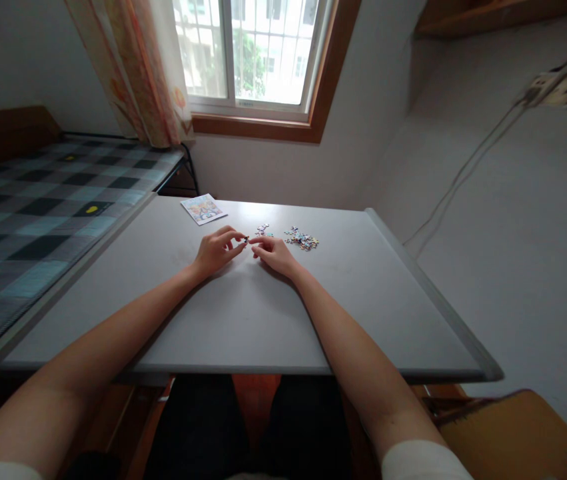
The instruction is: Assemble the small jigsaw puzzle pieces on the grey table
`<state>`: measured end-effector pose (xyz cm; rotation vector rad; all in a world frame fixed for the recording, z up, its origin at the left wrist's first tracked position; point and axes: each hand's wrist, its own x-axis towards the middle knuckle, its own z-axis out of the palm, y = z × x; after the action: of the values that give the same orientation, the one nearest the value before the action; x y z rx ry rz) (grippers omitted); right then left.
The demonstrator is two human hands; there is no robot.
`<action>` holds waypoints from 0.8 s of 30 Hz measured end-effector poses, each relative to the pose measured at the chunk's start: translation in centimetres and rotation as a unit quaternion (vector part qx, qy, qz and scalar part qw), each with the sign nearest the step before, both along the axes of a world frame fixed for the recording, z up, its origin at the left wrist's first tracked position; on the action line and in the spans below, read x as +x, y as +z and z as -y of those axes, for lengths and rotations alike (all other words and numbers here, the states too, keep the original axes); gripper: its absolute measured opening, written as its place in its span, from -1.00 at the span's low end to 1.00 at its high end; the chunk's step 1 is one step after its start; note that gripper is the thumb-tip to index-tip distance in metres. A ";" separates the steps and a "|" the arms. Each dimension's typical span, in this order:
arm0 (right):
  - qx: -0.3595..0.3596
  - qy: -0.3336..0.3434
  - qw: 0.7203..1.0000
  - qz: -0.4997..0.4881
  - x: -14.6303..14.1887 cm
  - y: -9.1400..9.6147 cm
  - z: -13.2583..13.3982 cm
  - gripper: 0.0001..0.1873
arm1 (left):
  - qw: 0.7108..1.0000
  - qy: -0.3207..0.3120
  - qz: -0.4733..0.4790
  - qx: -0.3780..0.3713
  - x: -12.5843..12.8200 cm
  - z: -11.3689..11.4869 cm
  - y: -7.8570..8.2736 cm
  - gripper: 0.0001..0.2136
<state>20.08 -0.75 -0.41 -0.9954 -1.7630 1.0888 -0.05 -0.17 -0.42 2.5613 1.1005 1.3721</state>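
Note:
My left hand [219,250] pinches a small dark jigsaw puzzle piece [246,239] between thumb and forefinger, just above the tabletop. From the other side, the stretched forefinger of my right hand [272,255] reaches to the piece; its thumb is apart and the other fingers are bent. Whether that fingertip touches the piece I cannot tell. Behind my hands lies a small group of puzzle pieces [262,229], partly hidden by my right hand. A larger heap of mixed-colour puzzle pieces [304,240] is beyond the right wrist.
A printed picture card [204,209] lies on the white table [243,327] near its far left edge. To the left stands a bed with a checked cover [63,193]. A yellow-brown chair [518,433] is at the lower right. Cables [456,183] hang along the right wall.

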 end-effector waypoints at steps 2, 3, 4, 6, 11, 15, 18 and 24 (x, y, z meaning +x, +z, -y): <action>0.006 0.001 1.000 -0.004 0.0 0.0 0.0 -0.67 | 1.000 -0.005 0.000 -0.002 0.0 0.0 0.0 -0.80; 0.009 0.003 1.000 -0.004 0.0 0.0 0.0 -0.65 | 1.000 -0.006 -0.001 -0.004 0.0 -0.1 0.0 -0.79; 0.011 0.005 1.000 -0.005 0.0 0.0 0.0 -0.65 | 1.000 -0.007 -0.002 -0.006 0.0 -0.1 -0.1 -0.78; 0.011 0.007 1.000 -0.006 0.0 0.0 0.0 -0.64 | 1.000 -0.008 -0.003 -0.009 0.0 -0.2 -0.1 -0.77; 0.007 0.008 1.000 -0.012 0.0 0.0 0.1 -0.63 | 1.000 -0.014 0.003 -0.011 -0.1 -0.3 -0.4 -0.78; 0.006 0.007 1.000 -0.010 0.0 0.0 0.0 -0.64 | 1.000 -0.015 0.000 -0.016 -0.1 -0.3 -0.4 -0.77; 0.005 0.006 1.000 -0.009 0.0 0.1 0.0 -0.65 | 1.000 -0.017 -0.007 -0.022 -0.2 -0.3 -0.4 -0.76; 0.004 0.009 1.000 -0.012 0.0 0.1 0.1 -0.62 | 1.000 -0.020 -0.004 -0.024 -0.1 -0.3 -0.4 -0.76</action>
<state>20.10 -0.88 -0.27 -0.9603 -1.7592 1.1000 -0.18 0.18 -0.81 2.5437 1.0647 1.3104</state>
